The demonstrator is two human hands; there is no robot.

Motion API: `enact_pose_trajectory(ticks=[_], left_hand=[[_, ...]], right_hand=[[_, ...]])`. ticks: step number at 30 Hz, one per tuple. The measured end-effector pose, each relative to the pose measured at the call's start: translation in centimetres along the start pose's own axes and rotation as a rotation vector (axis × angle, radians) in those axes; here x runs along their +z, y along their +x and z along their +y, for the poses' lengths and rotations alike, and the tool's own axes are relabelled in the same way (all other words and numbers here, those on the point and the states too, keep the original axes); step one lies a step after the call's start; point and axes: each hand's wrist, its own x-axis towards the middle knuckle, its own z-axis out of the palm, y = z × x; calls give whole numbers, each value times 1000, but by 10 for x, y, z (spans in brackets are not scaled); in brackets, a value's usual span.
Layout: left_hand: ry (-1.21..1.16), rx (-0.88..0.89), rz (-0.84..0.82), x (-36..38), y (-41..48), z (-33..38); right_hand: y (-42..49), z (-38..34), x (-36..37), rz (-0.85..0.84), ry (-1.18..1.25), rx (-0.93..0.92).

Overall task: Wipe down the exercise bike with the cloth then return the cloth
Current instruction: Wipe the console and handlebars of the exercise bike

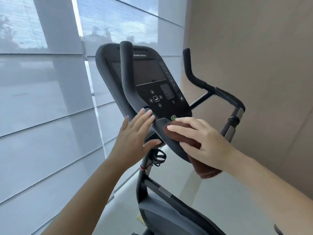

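Observation:
The exercise bike's black console (149, 78) faces me, with a dark screen and a keypad below it. My right hand (199, 141) presses a brown cloth (203, 168) flat against the console's lower lip, just under a green button (173, 118). Part of the cloth hangs below my palm. My left hand (135, 134) is open with fingers spread, its thumb under the left edge of that lip and its fingertips near the left handlebar (126, 73).
The right handlebar (225, 95) curves out toward a beige wall (254, 48). Windows with sheer blinds (42, 99) fill the left side. The bike's frame post (144, 168) and dark body (169, 216) lie below my hands.

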Motion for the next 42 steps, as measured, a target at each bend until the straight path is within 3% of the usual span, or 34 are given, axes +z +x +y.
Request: enact_pose_trajectory(ticks=[4,9,13,16,19,23,28,31,35,39,42], left_hand=[[-145,71,50,11,13,-16],[-214,127,116,18,20,-26],[-195,157,160,25,22,-27],[-187,165,167,27,22,-26],[-185,190,168,27,26,-28],[-193,171,177,28,28,-24],[-222,132,173,29,28,-20],[-173,136,167,30,28,-15],[-145,137,126,29,29,-7],[-155,128,109,24,29,-6],[-162,99,102,22,28,-4]], right_hand=[[-21,-1,-2,50,-26,-13],[39,-12,2,-3,67,119],[14,-1,-1,-61,77,124],[-18,3,-4,28,72,84],[3,2,-1,92,78,58],[55,-6,5,17,192,59],[13,19,-9,-100,167,29],[-9,30,-18,-51,181,8],[26,30,-9,-4,260,47],[60,32,-5,-135,383,114],[39,53,-15,-260,365,35]])
